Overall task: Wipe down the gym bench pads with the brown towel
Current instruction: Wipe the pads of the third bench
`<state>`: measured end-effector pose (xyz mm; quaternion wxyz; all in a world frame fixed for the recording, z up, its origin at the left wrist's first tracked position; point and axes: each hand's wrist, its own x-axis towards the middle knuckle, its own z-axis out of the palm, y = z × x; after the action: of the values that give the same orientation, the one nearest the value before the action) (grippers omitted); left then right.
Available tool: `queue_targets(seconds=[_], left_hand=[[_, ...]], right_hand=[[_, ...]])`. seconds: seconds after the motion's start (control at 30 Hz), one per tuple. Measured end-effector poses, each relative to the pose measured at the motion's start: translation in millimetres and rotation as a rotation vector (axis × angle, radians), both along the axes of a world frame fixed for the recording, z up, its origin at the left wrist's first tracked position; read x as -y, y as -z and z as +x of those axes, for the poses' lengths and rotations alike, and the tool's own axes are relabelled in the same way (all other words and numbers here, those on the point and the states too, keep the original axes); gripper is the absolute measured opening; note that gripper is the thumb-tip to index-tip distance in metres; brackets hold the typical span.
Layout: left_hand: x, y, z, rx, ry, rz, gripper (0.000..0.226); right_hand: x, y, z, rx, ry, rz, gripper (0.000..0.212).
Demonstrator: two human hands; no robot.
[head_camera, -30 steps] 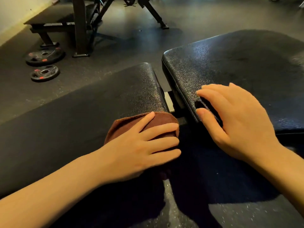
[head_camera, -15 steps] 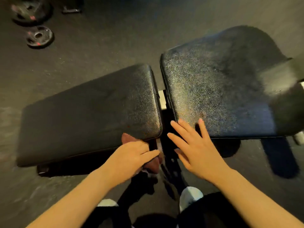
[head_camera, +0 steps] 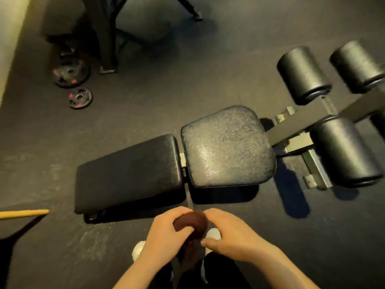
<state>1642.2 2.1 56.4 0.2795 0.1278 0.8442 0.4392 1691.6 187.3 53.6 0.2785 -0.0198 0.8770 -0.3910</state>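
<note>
so the brown towel (head_camera: 192, 223) is bunched into a soft rounded wad down at 6 o'clock, held in the air between both hands, well off the bench and nearer than it. left hand (head_camera: 166, 234) is wrapped over it from the 9 o'clock side, fingers curled round the top and the thumb tucked under the wad. right hand (head_camera: 231, 236) sits at its 3 o'clock side with fingers bent in toward the cloth, thumb sticking out low; looks like it's touching the towel, but i honestly can't tell if it's gripping, the contact side is hidden. a darker tail of fabric hangs down under the left hand, blurry.

the bench is two black vinyl pads with a pebbly, slightly shiny grain: a long rectangular back pad (head_camera: 129, 174) at about 9 o'clock of centre, and a wider seat pad (head_camera: 227, 147) with rounded corners right at centre, a narrow gap with a bit of pale metal between them. out at 3 o'clock there are fat smooth black foam rollers (head_camera: 304, 74) on a grey steel frame, the far right ones cut off by the edge.

floor is dark speckled rubber. two round weight plates (head_camera: 80, 98) with reddish marks sit at 10 o'clock, any writing too small to read. a yellow stick (head_camera: 23, 213) pokes in from 9 o'clock, cut off. white shoe toes (head_camera: 213, 234) peek out under the hands.
</note>
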Motion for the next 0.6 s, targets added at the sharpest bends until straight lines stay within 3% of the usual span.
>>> queue_targets(seconds=[0.13,0.23,0.4,0.5,0.6], left_hand=[[-45,-64,7,-0.070,0.026,0.074,0.028],[-71,-92,1,-0.103,0.070,0.122,0.030],[-97,-125,-12,-0.139,0.173,0.192,0.037],[-108,-142,-39,-0.214,0.256,0.237,0.043],[-122,-157,-69,-0.177,0.372,0.253,0.045]], right_hand=[[-32,-63,24,-0.048,0.288,-0.122,0.043],[-61,-95,28,-0.102,0.497,-0.197,0.021],[-87,-134,24,-0.181,0.716,-0.283,0.032],[-91,-149,15,-0.230,0.809,-0.302,0.029],[-97,-164,3,-0.295,0.897,-0.251,0.027]])
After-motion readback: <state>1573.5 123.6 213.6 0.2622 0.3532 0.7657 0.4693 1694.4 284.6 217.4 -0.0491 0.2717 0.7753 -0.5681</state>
